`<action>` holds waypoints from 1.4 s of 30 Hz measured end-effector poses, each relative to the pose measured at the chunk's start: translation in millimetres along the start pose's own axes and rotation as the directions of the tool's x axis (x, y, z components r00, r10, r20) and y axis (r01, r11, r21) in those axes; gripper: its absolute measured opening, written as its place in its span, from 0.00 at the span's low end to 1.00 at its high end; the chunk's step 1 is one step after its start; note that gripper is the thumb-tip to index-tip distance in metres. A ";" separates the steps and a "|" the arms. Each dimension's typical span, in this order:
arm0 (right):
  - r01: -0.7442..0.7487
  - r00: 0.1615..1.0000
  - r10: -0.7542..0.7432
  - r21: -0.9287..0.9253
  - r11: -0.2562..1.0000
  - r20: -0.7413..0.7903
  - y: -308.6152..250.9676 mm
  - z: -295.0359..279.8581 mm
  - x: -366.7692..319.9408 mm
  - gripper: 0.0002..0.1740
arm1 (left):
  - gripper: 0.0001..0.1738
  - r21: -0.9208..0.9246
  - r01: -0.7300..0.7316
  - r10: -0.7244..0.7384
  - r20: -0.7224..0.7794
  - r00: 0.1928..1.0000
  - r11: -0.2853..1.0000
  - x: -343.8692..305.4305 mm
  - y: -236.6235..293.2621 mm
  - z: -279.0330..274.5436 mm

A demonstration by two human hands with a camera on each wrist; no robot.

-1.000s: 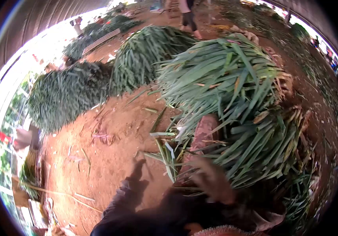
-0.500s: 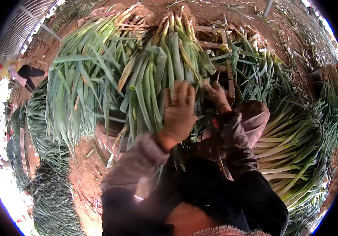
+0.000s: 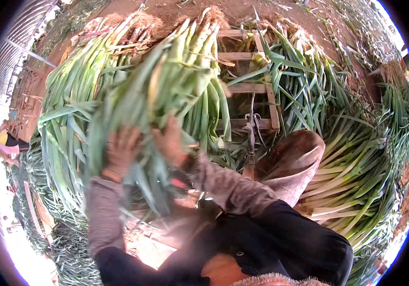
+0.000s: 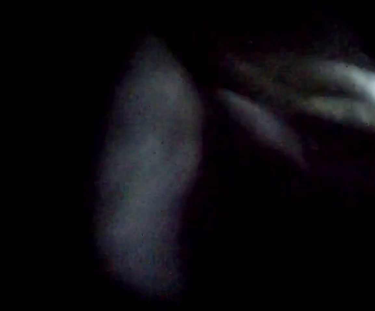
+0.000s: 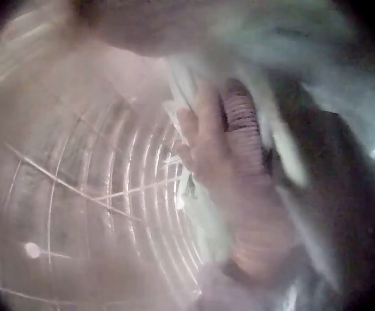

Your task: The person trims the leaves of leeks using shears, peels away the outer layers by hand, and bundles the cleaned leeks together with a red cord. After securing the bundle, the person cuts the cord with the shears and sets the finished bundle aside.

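A large bunch of long green-leaved stalks (image 3: pixel 185 52) lies with its roots toward the top of the head view, its leaves blurred. My left hand (image 3: pixel 120 151) rests on the leaves' left part, fingers extended. Close beside it, my right hand (image 3: pixel 170 143) touches the leaves with its fingers stretched upward; leaves hang between the two hands. The left wrist view is mostly dark, with pale blurred shapes. In the right wrist view, a hand (image 5: pixel 207 146) with a ribbed cuff is among blurred leaves; which hand it is I cannot tell.
A wooden slatted frame (image 3: pixel 247 88) lies right of the bunch, with a strap over it. More stalks (image 3: pixel 342 181) are piled at the right, and another leafy bunch (image 3: pixel 66 114) lies at the left. A bent knee (image 3: pixel 295 157) is near the frame. One person (image 3: pixel 5 143) is at the far left.
Both hands have moved left, the right one crossing from beside the wooden frame to the leaves. The leaves have swung left, and more of the frame shows.
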State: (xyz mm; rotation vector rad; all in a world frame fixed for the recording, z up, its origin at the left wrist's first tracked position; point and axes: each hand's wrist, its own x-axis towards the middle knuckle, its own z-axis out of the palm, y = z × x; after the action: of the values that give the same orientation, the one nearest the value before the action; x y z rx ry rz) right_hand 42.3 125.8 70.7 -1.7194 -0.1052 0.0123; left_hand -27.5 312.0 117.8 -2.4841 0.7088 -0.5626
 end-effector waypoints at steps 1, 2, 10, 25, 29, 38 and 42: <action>0.052 0.999 -0.053 0.049 0.997 0.011 -16.5 10.4 -1.8 0.47 | 0.30 0.044 -0.048 0.041 0.154 0.987 0.998 -8.0 -32.0 -11.6; 0.100 0.995 -0.103 0.101 0.990 0.020 -24.7 14.4 -5.2 0.49 | 0.28 0.032 -0.071 0.063 0.190 0.980 0.997 -6.7 -51.4 -21.5; 0.061 0.956 0.000 -0.201 0.978 0.292 20.8 -196.2 -29.2 0.30 | 0.30 -0.180 -0.098 0.121 0.122 0.985 0.979 11.4 69.3 -5.2; -0.311 0.845 0.464 -0.461 0.831 0.266 114.2 -305.1 -70.5 0.43 | 0.31 -0.850 0.412 -0.158 0.380 0.911 0.330 197.0 198.2 -169.3; -0.356 0.919 0.378 -0.176 0.918 0.114 54.1 -333.2 -94.3 0.46 | 0.38 -0.870 0.444 -0.219 0.400 0.890 0.217 210.9 235.8 -102.1; -0.011 0.998 -0.005 0.291 0.957 0.056 -45.2 -350.0 -105.3 0.46 | 0.40 -0.967 0.127 -0.178 0.168 0.970 -0.220 278.9 219.9 -195.3; 0.249 0.953 -0.255 -0.061 0.967 -0.163 -47.3 -356.5 -54.8 0.46 | 0.41 -0.971 0.084 -0.059 0.100 0.993 -0.223 319.4 181.2 -187.1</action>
State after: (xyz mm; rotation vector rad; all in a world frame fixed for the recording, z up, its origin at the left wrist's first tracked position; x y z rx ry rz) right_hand 9.2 -223.0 168.4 -1.7285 -0.1990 -0.3274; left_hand 60.0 -70.3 244.6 -4.0935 1.4149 0.3550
